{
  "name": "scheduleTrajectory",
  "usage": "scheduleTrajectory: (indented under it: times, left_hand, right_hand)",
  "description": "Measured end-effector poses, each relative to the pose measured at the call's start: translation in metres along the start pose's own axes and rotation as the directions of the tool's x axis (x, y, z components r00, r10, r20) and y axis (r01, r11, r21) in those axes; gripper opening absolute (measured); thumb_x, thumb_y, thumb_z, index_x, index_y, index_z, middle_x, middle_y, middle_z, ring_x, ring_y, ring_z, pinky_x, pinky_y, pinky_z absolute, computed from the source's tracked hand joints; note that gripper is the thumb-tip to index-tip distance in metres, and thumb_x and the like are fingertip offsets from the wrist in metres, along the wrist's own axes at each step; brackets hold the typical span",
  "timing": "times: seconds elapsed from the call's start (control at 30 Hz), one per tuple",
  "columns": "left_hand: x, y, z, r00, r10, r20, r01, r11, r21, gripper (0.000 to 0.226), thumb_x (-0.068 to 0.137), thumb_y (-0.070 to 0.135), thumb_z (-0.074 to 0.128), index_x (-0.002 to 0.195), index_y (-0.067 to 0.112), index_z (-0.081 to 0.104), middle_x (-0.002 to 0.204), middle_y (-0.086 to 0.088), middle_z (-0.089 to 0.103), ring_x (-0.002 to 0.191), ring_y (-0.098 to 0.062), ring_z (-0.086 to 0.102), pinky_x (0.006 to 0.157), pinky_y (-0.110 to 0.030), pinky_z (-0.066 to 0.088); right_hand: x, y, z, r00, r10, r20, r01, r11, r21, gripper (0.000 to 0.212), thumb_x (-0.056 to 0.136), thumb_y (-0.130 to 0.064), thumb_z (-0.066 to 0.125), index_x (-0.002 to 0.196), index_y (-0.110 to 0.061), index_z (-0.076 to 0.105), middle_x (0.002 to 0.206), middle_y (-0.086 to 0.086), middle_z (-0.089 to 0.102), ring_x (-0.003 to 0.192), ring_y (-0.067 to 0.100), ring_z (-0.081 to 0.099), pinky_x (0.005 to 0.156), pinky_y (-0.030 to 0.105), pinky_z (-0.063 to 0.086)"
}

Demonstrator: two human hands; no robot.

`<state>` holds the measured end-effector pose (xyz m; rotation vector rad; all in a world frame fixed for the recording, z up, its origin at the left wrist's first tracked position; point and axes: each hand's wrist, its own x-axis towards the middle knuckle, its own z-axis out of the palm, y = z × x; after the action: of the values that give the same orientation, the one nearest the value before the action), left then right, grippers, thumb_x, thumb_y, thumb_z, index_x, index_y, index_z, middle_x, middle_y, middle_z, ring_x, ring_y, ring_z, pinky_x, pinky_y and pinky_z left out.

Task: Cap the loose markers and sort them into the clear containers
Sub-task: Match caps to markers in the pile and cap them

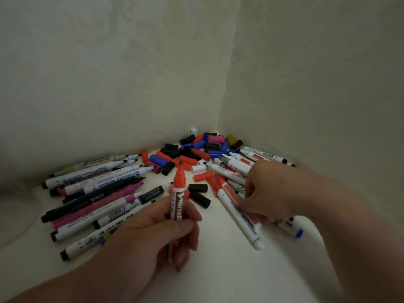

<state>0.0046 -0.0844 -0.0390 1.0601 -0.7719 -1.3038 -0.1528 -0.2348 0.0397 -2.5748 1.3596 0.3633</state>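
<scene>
Your left hand (172, 232) grips the red marker (178, 193), tip up, over the counter (218, 270); your right hand (264, 193) lies on the marker pile (236, 169), and I cannot tell if it holds one, so grab a red cap (200, 154) and push it straight on.

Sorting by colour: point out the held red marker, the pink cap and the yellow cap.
red marker (178, 196), head view, labelled barrel.
pink cap (216, 139), head view, its side.
yellow cap (231, 139), head view, its side.

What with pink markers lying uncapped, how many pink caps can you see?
1. The pink cap lies at the far back of the cap pile, just left of a yellow cap. More may be hidden under other caps.
</scene>
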Motion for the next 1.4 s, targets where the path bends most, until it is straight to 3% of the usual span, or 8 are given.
scheduleTrajectory:
  times: [0.23, 0.33, 0.5, 0.67, 0.87, 1.07, 1.2, 1.4]
  left_hand:
    - [0.001, 0.000, 0.002, 0.997, 0.071, 0.017, -0.071, 0.997, 0.036, 0.029, 0.079, 0.035, 0.063, 0.100, 0.017, 0.073, 0.085, -0.022, 0.067, 0.054, -0.031, 0.055, 0.053, -0.036, 0.044]
    - [0.002, 0.001, 0.001, 0.999, 0.050, 0.019, -0.050, 0.999, -0.018, 0.024, 0.084, 0.032, 0.068, 0.094, 0.011, 0.072, 0.088, -0.024, 0.069, 0.064, -0.036, 0.064, 0.058, -0.040, 0.053]
    - [0.003, 0.001, 0.002, 0.999, 0.037, 0.004, -0.036, 0.995, -0.091, 0.015, 0.091, 0.020, 0.063, 0.097, 0.011, 0.073, 0.089, -0.025, 0.070, 0.068, -0.036, 0.067, 0.061, -0.041, 0.056]
    - [0.003, -0.001, -0.001, 0.999, 0.043, -0.008, -0.044, 0.994, -0.104, 0.021, 0.091, 0.025, 0.067, 0.109, 0.023, 0.076, 0.112, -0.021, 0.072, 0.095, -0.034, 0.068, 0.088, -0.052, 0.055]
    - [0.005, -0.002, -0.004, 0.999, 0.020, 0.047, -0.015, 0.993, -0.117, 0.035, 0.083, 0.015, 0.065, 0.118, 0.018, 0.072, 0.119, -0.024, 0.069, 0.103, -0.048, 0.066, 0.095, -0.061, 0.052]
    - [0.003, 0.004, -0.004, 0.999, -0.040, 0.024, 0.043, 0.989, -0.139, 0.027, 0.090, 0.009, 0.064, 0.116, 0.013, 0.067, 0.111, -0.022, 0.073, 0.092, -0.039, 0.073, 0.083, -0.052, 0.058]
    - [-0.002, 0.010, -0.003, 0.999, -0.031, 0.041, 0.035, 0.994, -0.102, 0.025, 0.084, 0.008, 0.066, 0.104, 0.022, 0.073, 0.102, -0.026, 0.072, 0.086, -0.043, 0.073, 0.079, -0.050, 0.059]
    - [-0.004, 0.013, -0.001, 1.000, -0.010, -0.022, 0.010, 1.000, 0.018, 0.035, 0.063, 0.012, 0.081, 0.094, 0.027, 0.075, 0.085, -0.026, 0.073, 0.078, -0.038, 0.074, 0.070, -0.042, 0.061]
  right_hand:
    - [0.004, -0.008, 0.005, 0.998, 0.054, -0.028, -0.054, 0.999, 0.009, 0.034, 0.080, -0.044, 0.066, 0.061, -0.016, 0.061, 0.043, -0.006, 0.058, 0.041, 0.001, 0.050, 0.047, 0.019, 0.038]
    - [-0.006, 0.002, -0.009, 0.999, 0.023, -0.049, -0.009, 0.963, 0.270, 0.028, 0.079, -0.033, 0.066, 0.066, -0.008, 0.068, 0.052, 0.003, 0.066, 0.041, 0.008, 0.053, 0.046, 0.021, 0.040]
    - [-0.016, -0.009, -0.003, 0.861, -0.499, 0.096, 0.259, 0.594, 0.761, 0.025, 0.087, -0.015, 0.069, 0.074, 0.006, 0.064, 0.066, 0.021, 0.070, 0.041, 0.022, 0.058, 0.039, 0.025, 0.025]
    - [-0.017, -0.035, 0.009, 0.830, -0.531, 0.170, 0.299, 0.682, 0.668, 0.018, 0.095, -0.023, 0.066, 0.097, -0.009, 0.077, 0.085, 0.008, 0.078, 0.073, 0.024, 0.075, 0.050, 0.025, 0.054]
    - [-0.017, -0.044, 0.015, 0.885, -0.453, 0.108, 0.332, 0.776, 0.537, 0.026, 0.094, -0.036, 0.066, 0.083, -0.016, 0.077, 0.072, 0.000, 0.075, 0.058, 0.013, 0.068, 0.054, 0.025, 0.056]
    - [-0.022, -0.022, -0.006, 0.944, -0.306, 0.121, 0.237, 0.887, 0.396, 0.035, 0.073, -0.052, 0.079, 0.074, -0.017, 0.073, 0.062, -0.001, 0.072, 0.051, 0.010, 0.061, 0.052, 0.025, 0.048]
    - [-0.010, -0.012, -0.003, 0.993, -0.106, 0.050, 0.096, 0.980, 0.176, 0.043, 0.073, -0.064, 0.073, 0.071, -0.021, 0.067, 0.061, -0.012, 0.070, 0.052, -0.001, 0.060, 0.055, 0.017, 0.045]
    - [-0.002, -0.019, 0.008, 0.998, -0.058, 0.009, 0.057, 0.998, 0.026, 0.040, 0.076, -0.063, 0.072, 0.068, -0.024, 0.065, 0.064, -0.009, 0.069, 0.063, 0.004, 0.062, 0.064, 0.024, 0.052]
